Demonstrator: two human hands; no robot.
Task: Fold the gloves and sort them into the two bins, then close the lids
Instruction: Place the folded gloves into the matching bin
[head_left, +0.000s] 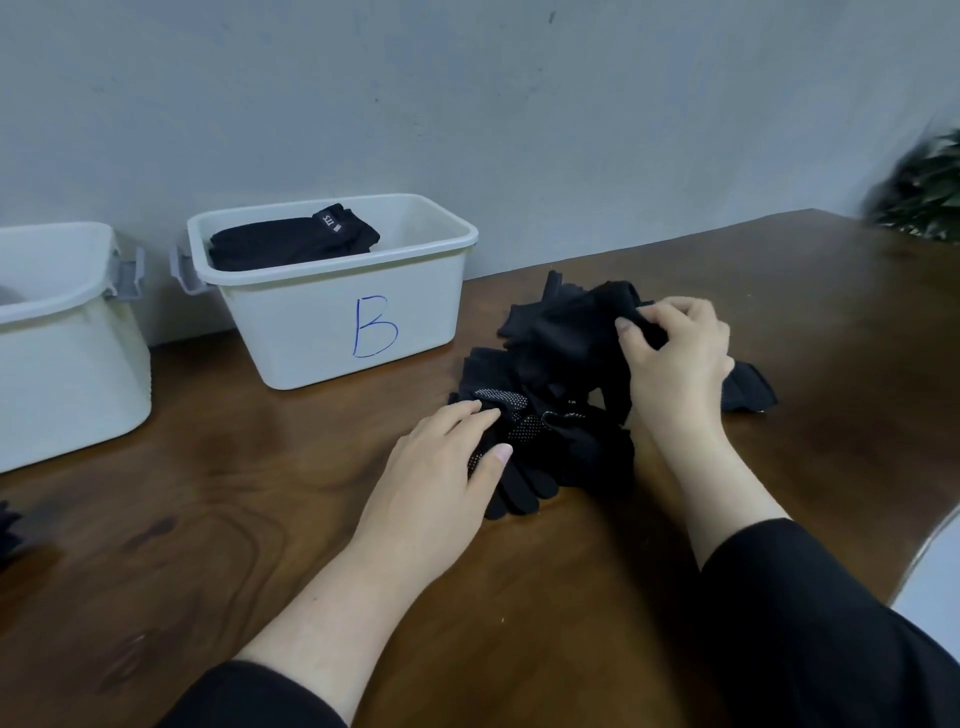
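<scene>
Right hand (675, 353) pinching plain black glove (566, 332) atop desk (260, 519) pile; left hand (441, 467) pressing flat on dotted glove (524, 431). Risk: tangled neighbours lifting too, missorting into bin B (337, 312).

A dark brown wooden table (260, 519) with a glossy, swirling grain is filling most of the view, its far edge running along a pale grey plaster wall (467, 104) that is showing a few small marks. At the far right, a leafy green potted plant (924, 197) is sitting blurred beyond the table's corner.
</scene>
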